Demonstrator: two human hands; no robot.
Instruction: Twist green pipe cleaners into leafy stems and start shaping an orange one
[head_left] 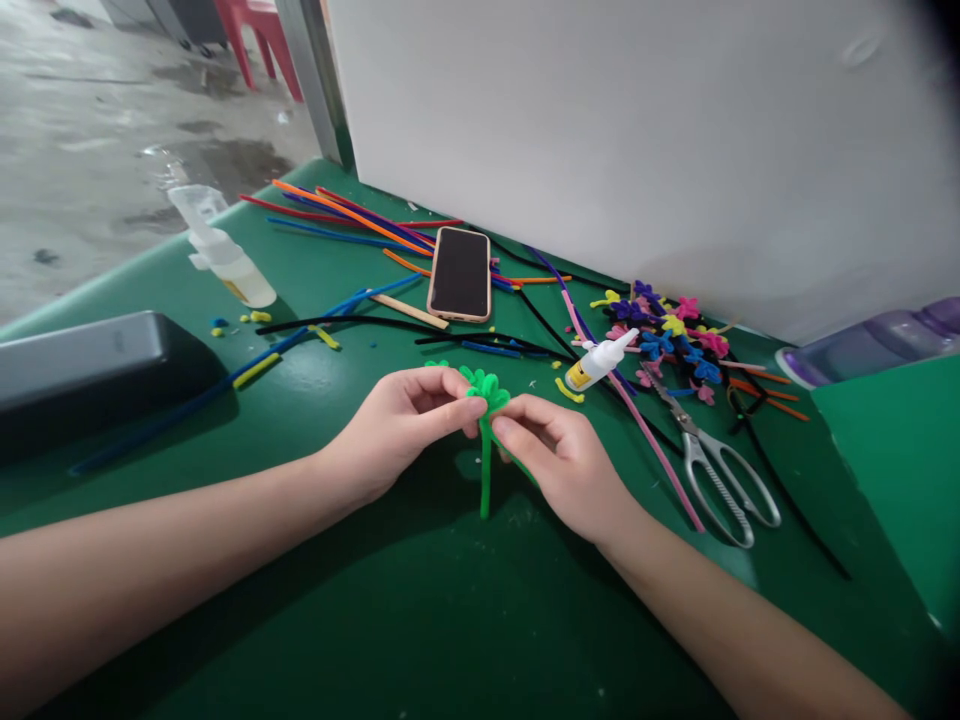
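A bright green pipe cleaner (486, 440), bent into small loops at the top with a straight stem hanging down, is held above the green table (315, 560). My left hand (401, 425) pinches the looped top from the left. My right hand (559, 460) pinches it from the right, just under the loops. Both hands are closed on it.
Behind the hands lie a phone (460, 273), loose coloured pipe cleaners (352, 220), a small glue bottle (600, 362), a heap of small pipe-cleaner flowers (671, 335) and scissors (716, 470). A spray bottle (221, 250) and a dark box (82, 365) stand left. A white board (637, 130) backs the table.
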